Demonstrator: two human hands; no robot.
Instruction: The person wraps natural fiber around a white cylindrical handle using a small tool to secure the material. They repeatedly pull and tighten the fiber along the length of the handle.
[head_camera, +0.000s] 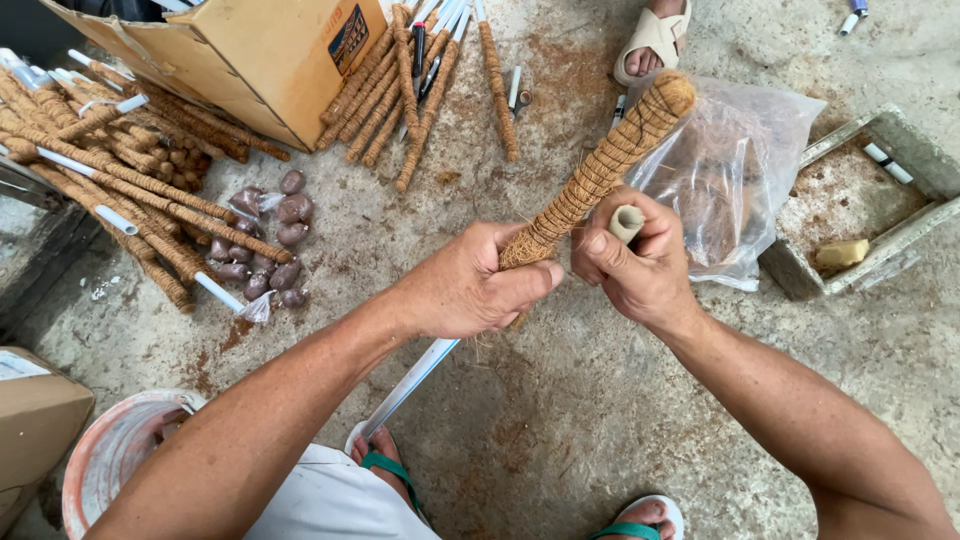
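The left hand (470, 285) is closing around a pole wrapped in brown coconut fibre (605, 165), gripping it where the wrapping ends and loose fibre is bunching under the fingers. The pole is slanting up and away to the right, its wrapped tip lying in front of a clear plastic bag (745, 170) holding more loose fibre. Below the left hand the bare white pipe (410, 380) of the same pole is running down towards the person's knees. The right hand (640, 265) is sitting just beside the left, curled shut around a short pale stick (626, 222) whose rounded end is poking out above the fingers; the thumb is pressing close to the fibre.

All of this is happening above a stained concrete floor (560, 400). To the left, a heap of finished fibre poles (110, 190) is lying beside a cardboard box (270, 60), with small bags of dark brown lumps (270, 240) near them. More poles (410, 90) are leaning in a fan beyond the box. A shallow concrete tray (860, 210) is sitting to the right, and a bucket (120, 450) is standing at the lower left. Another person's sandalled foot (655, 40) is showing at the top.
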